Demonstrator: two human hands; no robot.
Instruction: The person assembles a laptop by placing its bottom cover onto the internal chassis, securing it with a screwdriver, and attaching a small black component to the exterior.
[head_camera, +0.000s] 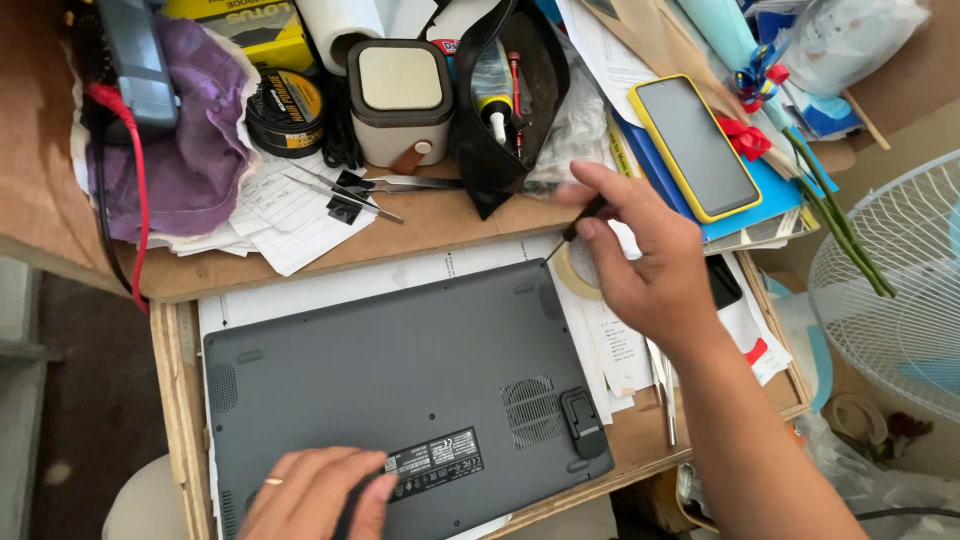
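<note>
A dark grey laptop (400, 370) lies upside down on a wooden pull-out shelf, its bottom cover facing up. My left hand (315, 492) presses flat on the laptop's near edge, beside a label sticker. My right hand (645, 260) hovers past the laptop's far right corner and pinches a thin black screwdriver (575, 228), whose tip points down toward that corner. A roll of tape (572, 272) sits partly hidden under that hand.
The desk behind is cluttered: a phone in a yellow case (695, 145), an open black pouch with tools (505, 95), a beige square container (400, 100), tweezers (345, 195), papers, a purple cloth (195, 130). A white fan (895, 290) stands at the right.
</note>
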